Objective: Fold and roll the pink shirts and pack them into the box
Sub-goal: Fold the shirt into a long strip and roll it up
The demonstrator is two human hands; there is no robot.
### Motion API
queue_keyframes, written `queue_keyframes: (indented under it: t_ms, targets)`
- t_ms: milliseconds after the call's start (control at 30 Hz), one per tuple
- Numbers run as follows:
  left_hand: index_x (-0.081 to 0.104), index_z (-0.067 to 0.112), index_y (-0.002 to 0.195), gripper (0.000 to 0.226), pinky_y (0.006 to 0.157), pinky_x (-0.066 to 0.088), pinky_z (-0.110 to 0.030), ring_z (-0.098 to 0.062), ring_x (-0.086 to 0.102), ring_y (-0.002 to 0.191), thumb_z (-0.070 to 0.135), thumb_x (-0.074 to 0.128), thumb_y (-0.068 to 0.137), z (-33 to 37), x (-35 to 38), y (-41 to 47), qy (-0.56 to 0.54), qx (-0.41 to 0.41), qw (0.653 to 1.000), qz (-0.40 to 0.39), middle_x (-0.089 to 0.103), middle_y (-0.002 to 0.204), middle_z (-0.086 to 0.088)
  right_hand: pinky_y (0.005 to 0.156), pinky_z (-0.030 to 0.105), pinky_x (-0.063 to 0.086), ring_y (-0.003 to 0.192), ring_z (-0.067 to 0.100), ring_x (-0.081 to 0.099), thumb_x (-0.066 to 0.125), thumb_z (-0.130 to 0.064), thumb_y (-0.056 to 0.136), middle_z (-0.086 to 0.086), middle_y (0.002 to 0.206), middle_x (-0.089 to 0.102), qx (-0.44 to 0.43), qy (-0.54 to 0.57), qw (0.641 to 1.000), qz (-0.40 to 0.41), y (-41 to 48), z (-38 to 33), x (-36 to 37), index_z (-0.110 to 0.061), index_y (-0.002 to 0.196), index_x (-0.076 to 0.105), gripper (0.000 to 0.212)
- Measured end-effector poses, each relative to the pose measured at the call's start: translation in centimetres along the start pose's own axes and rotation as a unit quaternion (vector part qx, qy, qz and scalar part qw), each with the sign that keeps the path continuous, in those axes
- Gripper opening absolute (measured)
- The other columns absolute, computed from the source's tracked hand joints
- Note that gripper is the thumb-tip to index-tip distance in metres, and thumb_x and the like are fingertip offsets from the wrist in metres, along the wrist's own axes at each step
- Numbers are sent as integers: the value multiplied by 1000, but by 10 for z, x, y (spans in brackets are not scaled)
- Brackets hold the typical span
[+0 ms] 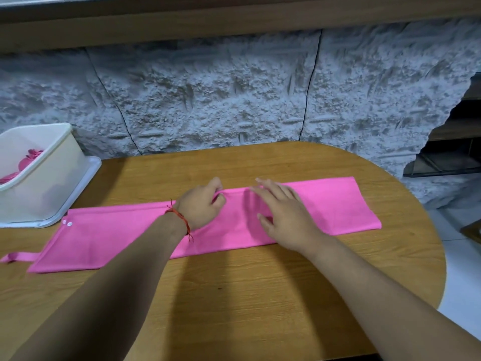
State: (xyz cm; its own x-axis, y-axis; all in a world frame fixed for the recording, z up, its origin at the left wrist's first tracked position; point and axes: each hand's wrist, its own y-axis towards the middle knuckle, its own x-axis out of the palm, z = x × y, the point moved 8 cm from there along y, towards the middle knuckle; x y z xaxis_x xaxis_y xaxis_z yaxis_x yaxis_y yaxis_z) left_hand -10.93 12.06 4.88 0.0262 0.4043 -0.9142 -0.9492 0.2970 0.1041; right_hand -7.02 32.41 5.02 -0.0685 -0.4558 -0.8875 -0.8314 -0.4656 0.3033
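Pink shirt: the pink shirt (325, 204) lies flat on the table (234, 295), folded into a long narrow band that runs from the near left to the far right, roughly across the table's middle.
Shirt's left end: two small white buttons (68, 223) show at the far corner, and a thin pink strip (18, 256) sticks out past the near corner toward the table edge.
Left hand: the left hand (200, 207) sits on the band near its middle, at the far long edge.
Left fingers: the fingers (217, 201) are curled, and with the thumb they pinch a small ridge of cloth along that far edge.
Right hand: the right hand (283, 212) lies palm down on the shirt just to the right of the left hand, apart from it.
Right fingers: the fingers (270, 191) are straight and spread, flat on the cloth and gripping nothing; their tips reach the far edge.
Bracelet: a red thread bracelet (179, 218) is tied round the left wrist, its loose ends hanging over the shirt.
Box: a white plastic box (39, 183) stands at the far left of the table on a white lid (88, 173), just beyond the shirt's left end.
Box contents: rolled pink shirts (28, 158) show inside, seen partly through the translucent wall; how many I cannot tell.
Behind the table: a grey rough stone-textured wall (234, 95) under a brown wooden ledge (234, 19).
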Motion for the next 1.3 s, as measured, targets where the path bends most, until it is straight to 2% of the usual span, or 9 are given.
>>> queue_keyframes:
  t_ms: [167, 333, 467, 600, 733, 867, 1000, 1100, 1300]
  targets:
    - [41, 30, 96, 9, 59, 49, -45, -25, 59, 62, 28, 49, 102, 8, -13, 3, -13, 30, 999, 3, 60, 69, -2, 111, 40, 41, 121, 24, 61, 37, -29, 109, 2, 129, 71, 61, 55, 986, -144, 80, -1, -4, -15, 116, 73, 39]
    - [39, 32, 103, 7, 54, 48, -41, -21, 57, 60, 33, 46, 103, 2, -8, -4, 1, 60, 998, 32, 59, 70, 3, 67, 32, 45, 58, 15, 53, 37, -47, 110, -3, 62, 61, 239, 207, 868, -384, 114, 10, 43, -22, 63, 73, 64]
    - [38, 32, 104, 13, 53, 43, -36, -19, 58, 62, 45, 38, 107, -19, 0, 2, 18, 30, 999, 41, 60, 73, 6, 109, 39, 48, 112, 27, 71, 41, -77, 96, 0, 126, 74, 305, 212, 786, -495, 99, 28, 71, -29, 125, 75, 66]
    - [39, 37, 99, 31, 53, 36, -29, -14, 58, 63, 68, 33, 101, -43, 17, 4, 99, -14, 995, 3, 51, 68, 14, 117, 41, 38, 122, 16, 63, 54, -93, 76, -15, 133, 66, 213, 146, 843, -472, 101, 53, 64, -41, 123, 72, 73]
    - [58, 38, 98, 75, 58, 41, -25, -14, 64, 78, 101, 24, 75, -66, 18, 8, 172, -81, 981, -36, 56, 72, 22, 90, 33, 54, 90, 7, 71, 73, -78, 77, -19, 90, 77, 112, 44, 898, -424, 94, 87, 49, -34, 92, 81, 47]
    - [68, 44, 127, 110, 81, 54, -31, -18, 68, 100, 114, 28, 52, -105, -1, -2, 185, -118, 972, -82, 75, 115, 11, 63, 35, 39, 62, 13, 53, 73, -85, 69, -7, 61, 59, 118, 36, 940, -318, 81, 125, 28, -23, 69, 61, 64]
    - [65, 60, 122, 95, 73, 49, -30, -15, 64, 87, 114, 28, 52, -155, -30, -33, 177, -139, 967, -121, 76, 104, 5, 59, 33, 41, 63, 10, 60, 60, -97, 68, -12, 61, 63, 116, -21, 969, -218, 67, 150, 5, -31, 70, 63, 66]
    - [54, 83, 77, 44, 67, 47, -30, -14, 60, 79, 112, 30, 54, -191, -56, -60, 155, -175, 970, -60, 67, 81, 15, 60, 33, 48, 66, 11, 61, 44, -99, 74, -9, 61, 63, 112, -74, 982, -135, 56, 159, -9, -30, 69, 62, 71]
    - [61, 34, 72, 79, 57, 41, -28, -12, 55, 65, 105, 29, 69, -220, -70, -84, 179, -205, 961, 44, 59, 68, 13, 55, 33, 45, 62, 13, 58, 38, -90, 78, -8, 57, 58, 100, -89, 989, -61, 52, 155, -14, -28, 68, 54, 65]
